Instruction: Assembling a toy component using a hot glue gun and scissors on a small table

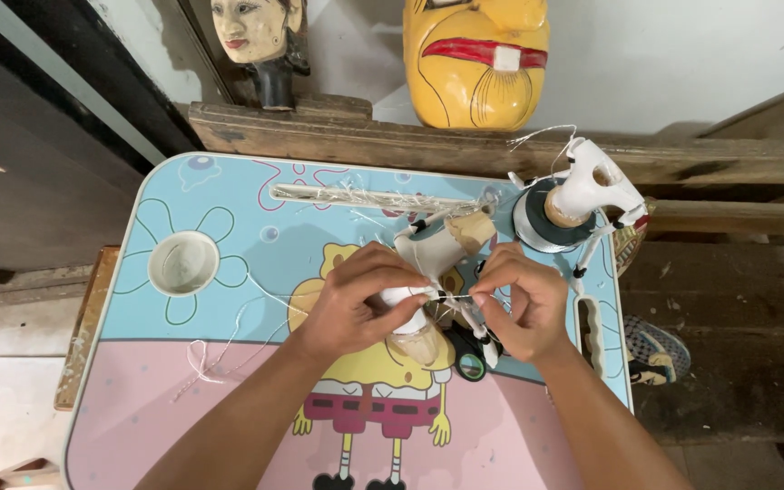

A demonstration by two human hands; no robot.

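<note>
Puppet pieces [428,249], white with tan wooden ends, are sitting at frame centre, where we are gripping one in our left hand [356,304], fingers curled round it. Our right hand [524,308] is pinching what seems to be thin thread [451,298] just beside it. A white carved figure [592,186] is resting on a tape roll [537,231] toward the upper right of the cartoon-printed table [183,408].

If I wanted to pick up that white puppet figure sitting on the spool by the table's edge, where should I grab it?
Probably by the white figure's thick middle, coming from above and the near side. Its thin limbs and loose thread look fragile, and the wooden ledge blocks the far side. It rests on the spool.
</note>
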